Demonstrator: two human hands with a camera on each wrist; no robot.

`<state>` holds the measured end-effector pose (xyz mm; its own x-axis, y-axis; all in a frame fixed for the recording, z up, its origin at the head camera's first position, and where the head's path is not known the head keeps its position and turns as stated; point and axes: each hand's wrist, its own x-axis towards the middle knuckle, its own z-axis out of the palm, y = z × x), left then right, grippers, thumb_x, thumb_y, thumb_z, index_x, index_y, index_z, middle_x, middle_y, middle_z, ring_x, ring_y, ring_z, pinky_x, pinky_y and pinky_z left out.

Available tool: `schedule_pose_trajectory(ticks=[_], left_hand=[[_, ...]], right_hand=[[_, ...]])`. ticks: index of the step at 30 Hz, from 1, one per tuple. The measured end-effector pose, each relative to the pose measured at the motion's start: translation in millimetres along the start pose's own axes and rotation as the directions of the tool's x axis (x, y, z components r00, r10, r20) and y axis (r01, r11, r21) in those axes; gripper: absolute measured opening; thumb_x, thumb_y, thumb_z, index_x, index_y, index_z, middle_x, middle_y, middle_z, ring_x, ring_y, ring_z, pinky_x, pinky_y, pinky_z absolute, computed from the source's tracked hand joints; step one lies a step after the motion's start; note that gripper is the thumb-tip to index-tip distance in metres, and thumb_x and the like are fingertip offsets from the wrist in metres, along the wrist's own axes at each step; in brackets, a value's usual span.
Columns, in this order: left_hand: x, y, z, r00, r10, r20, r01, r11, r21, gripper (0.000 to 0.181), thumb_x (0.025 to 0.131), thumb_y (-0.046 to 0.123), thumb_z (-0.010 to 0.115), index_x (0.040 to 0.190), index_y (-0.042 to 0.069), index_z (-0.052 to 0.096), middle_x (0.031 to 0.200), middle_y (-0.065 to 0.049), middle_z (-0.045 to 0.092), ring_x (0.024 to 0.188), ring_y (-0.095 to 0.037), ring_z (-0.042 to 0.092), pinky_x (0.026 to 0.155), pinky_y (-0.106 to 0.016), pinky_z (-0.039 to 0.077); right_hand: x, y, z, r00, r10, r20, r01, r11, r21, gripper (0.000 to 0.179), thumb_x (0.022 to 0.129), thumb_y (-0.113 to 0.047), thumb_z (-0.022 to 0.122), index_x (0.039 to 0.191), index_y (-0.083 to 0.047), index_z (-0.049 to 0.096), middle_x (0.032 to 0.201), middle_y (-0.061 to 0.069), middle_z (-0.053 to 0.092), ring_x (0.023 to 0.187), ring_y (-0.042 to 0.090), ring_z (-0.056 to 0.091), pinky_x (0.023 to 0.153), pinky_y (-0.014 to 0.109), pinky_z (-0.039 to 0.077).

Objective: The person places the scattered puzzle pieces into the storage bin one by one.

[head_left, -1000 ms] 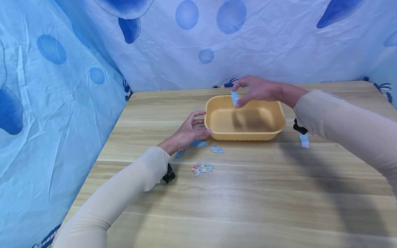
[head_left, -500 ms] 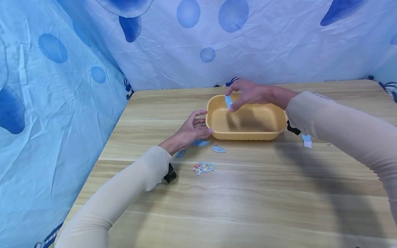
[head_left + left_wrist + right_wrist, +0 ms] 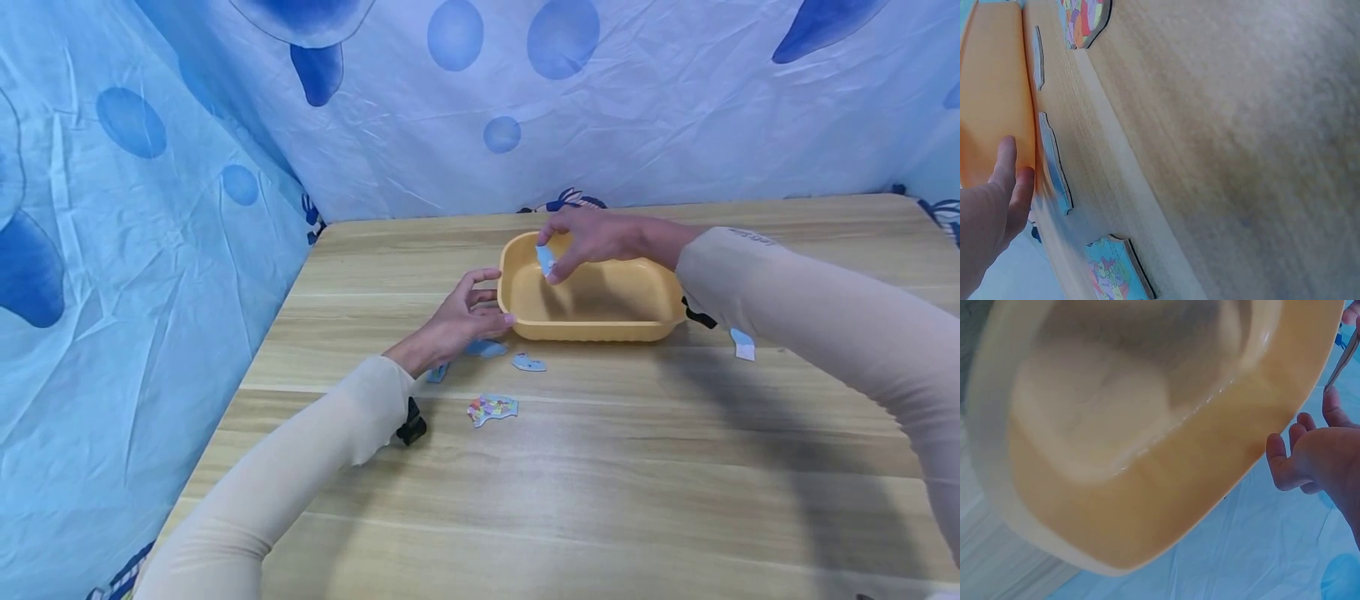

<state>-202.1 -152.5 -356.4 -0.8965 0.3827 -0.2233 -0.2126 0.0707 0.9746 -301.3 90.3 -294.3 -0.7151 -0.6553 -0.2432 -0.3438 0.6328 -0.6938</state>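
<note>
Piece (image 3: 544,260) pinched in your R hand (image 3: 592,237) over the tub (image 3: 592,332), press your spread L hand (image 3: 461,317) lightly vs. tub's L end so it won't slide.

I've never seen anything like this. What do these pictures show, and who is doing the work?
There is no machine here, just a person's bare left hand and right hand. A camera on the head took the wide view; cameras on the wrists took the close ones: the left shows the outside of an orange-yellow, oblong plastic tub, the right looks into it. The tub stands on a pale wood-grain table, near a flat, irregular multicoloured piece and several small flat blue pieces. The left hand touches the tub's end; the right hand pinches a flat light-blue piece, seen over the tub from the head.
</note>
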Motion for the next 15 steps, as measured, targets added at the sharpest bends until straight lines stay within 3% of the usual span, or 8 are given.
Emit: schedule_pose_trajectory(ticks=[8,15], left_hand=[[-1.3,-0.2,0.6,1.0,0.006,0.007,-0.006,1.0,-0.012,0.075,0.087,0.005,0.07,0.147,0.017,0.025,0.144,-0.019,0.037,0.125,-0.032,0.05,0.096,-0.041,0.05],[0.0,-0.6,0.8,1.0,-0.003,-0.007,0.003,1.0,-0.002,0.076,0.087,0.004,0.07,0.147,0.018,0.025,0.144,-0.017,0.037,0.125,-0.031,0.05,0.095,-0.041,0.05]], right_hand=[[3.6,-0.7,1.9,1.0,0.008,0.025,-0.008,1.0,-0.019,0.063,0.074,-0.025,0.083,0.126,-0.007,0.052,0.144,0.013,0.032,0.131,0.033,0.027,0.109,0.047,0.028],[1.9,-0.2,7.1,0.999,-0.038,0.022,0.038,0.999,-0.015,0.062,0.074,-0.023,0.084,0.125,-0.004,0.054,0.145,0.016,0.033,0.133,0.033,0.026,0.11,0.049,0.026]])
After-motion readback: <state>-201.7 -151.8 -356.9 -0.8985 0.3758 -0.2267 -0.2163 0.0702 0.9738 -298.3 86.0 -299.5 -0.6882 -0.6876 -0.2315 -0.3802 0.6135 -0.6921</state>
